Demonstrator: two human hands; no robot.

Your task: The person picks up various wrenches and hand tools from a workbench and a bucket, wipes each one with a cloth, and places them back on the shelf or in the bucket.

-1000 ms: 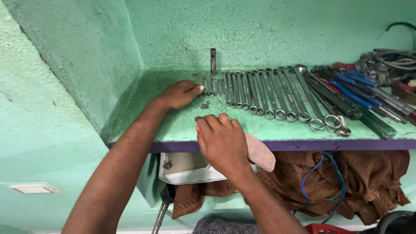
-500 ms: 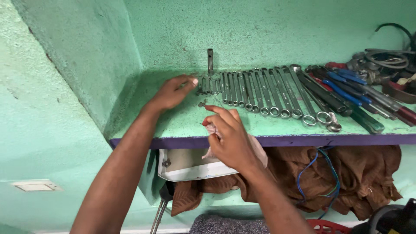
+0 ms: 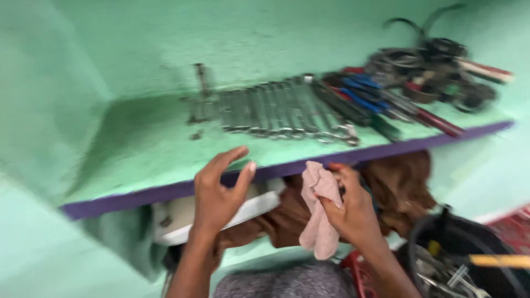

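The right hand (image 3: 353, 212) grips a soft, light rag (image 3: 319, 221) at its top, while the left hand (image 3: 218, 193) is open.

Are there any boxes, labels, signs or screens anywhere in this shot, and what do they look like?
No signs, screens or readable labels show in this blurred view.
White box-like thing: under the purple-edged shelf, behind the left hand; flat, rounded corners, too blurred to tell what kind it is.
Right hand: holds a pinkish cloth, no package.
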